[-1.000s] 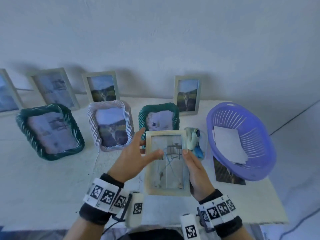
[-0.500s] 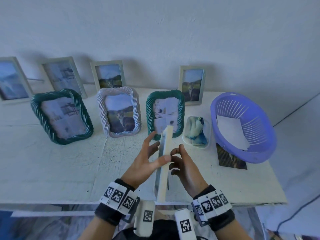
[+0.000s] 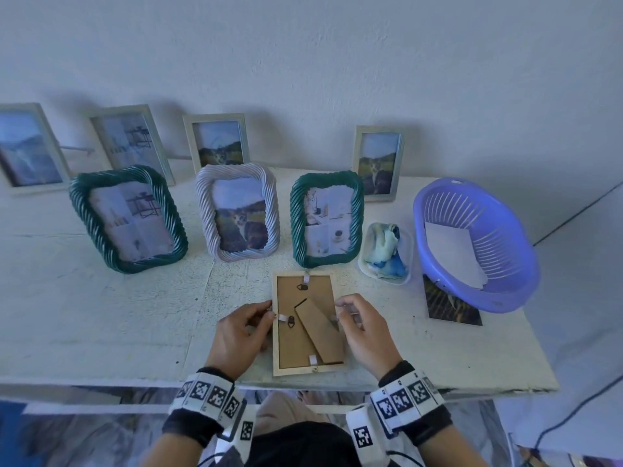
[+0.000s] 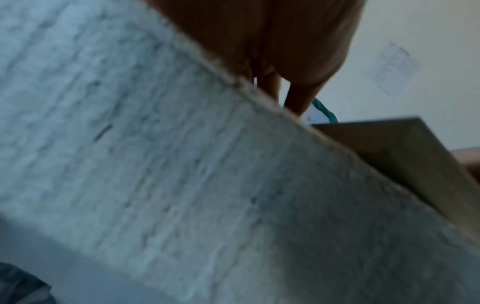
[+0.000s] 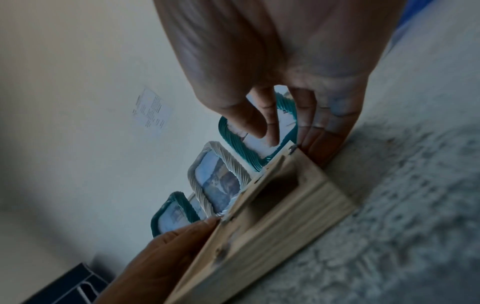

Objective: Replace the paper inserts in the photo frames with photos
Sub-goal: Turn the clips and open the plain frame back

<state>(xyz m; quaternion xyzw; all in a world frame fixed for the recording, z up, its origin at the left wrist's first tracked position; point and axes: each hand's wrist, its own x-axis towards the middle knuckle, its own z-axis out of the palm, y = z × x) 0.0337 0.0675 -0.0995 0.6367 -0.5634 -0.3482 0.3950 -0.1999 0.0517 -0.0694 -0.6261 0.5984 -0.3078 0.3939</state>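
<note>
Head view high, looking down; wrist views low, close, facing wall; all share wooden frame (image 3: 308, 326).

A plain room, likely a home

Photo frames (image 3: 237, 214) line a worn white tabletop (image 3: 101, 315) against a bare wall (image 3: 303, 62), beside a plastic basket (image 3: 505, 291).

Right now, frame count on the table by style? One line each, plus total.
Flat pale rectangular frames standing by the wall: 4
Dark green twisted-rope frames: 2
White twisted-rope frame: 1
Light wooden frame lying face down between both hands: 1
Total: 8
</note>
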